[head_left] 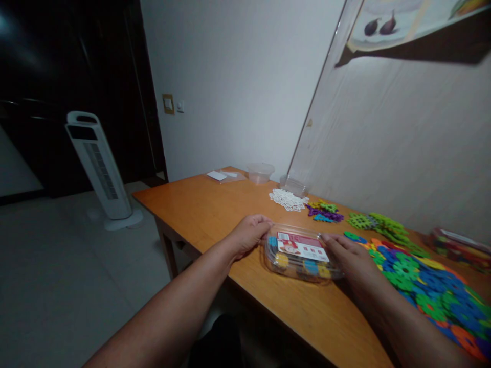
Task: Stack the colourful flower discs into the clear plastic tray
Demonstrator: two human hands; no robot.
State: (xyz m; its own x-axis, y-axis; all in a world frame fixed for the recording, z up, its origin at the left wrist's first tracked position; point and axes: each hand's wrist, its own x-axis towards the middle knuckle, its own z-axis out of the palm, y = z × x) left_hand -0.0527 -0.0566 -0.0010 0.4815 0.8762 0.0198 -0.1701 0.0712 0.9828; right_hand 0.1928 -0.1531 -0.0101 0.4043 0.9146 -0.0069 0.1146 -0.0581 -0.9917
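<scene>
A clear plastic container (297, 271) with a red and white label on its lid rests near the table's front edge. Yellow and blue pieces show through its walls. My left hand (249, 236) grips its far left corner, thumb and fingers closed on the rim. On the opposite side, my right hand (347, 255) holds the right edge, with part of its fingers hidden. The lid lies over the container; whether it is fully snapped on I cannot tell. To the right of my right hand spreads a pile of colourful flower-shaped plastic pieces (433, 286).
Behind the container, a white lacy piece (288, 200), a purple and yellow cluster (325, 210) and green joined pieces (383, 225) lie on the wooden table (199, 204). Farther back are a clear bowl (261, 173), another clear box (294, 185) and a flat packet (225, 176). A tower fan (102, 168) stands left.
</scene>
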